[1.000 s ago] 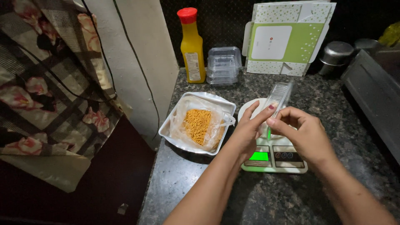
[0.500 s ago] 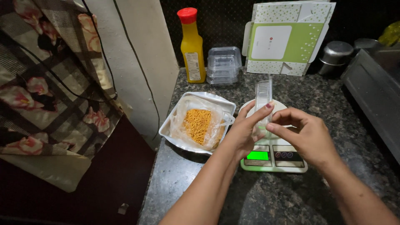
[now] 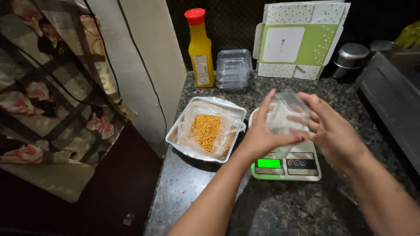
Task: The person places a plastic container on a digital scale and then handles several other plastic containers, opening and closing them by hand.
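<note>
A small clear plastic container (image 3: 284,114) is held between both hands just above a green and white kitchen scale (image 3: 286,166). My left hand (image 3: 262,135) grips its near left side, thumb underneath. My right hand (image 3: 330,131) covers its right side with fingers spread over the lid. To the left of the scale, a white tray (image 3: 183,142) carries a clear bag of orange crispy strands (image 3: 208,131).
At the back stand an orange bottle with a red cap (image 3: 200,50), a stack of clear containers (image 3: 234,69), a green and white cardboard box (image 3: 299,41) and a steel pot (image 3: 350,59). A metal appliance (image 3: 391,100) lies right. Patterned cloth (image 3: 48,91) hangs left.
The container was held upright on edge above the scale; now it is tilted flatter and both hands have closed around it. The view has shifted slightly.
</note>
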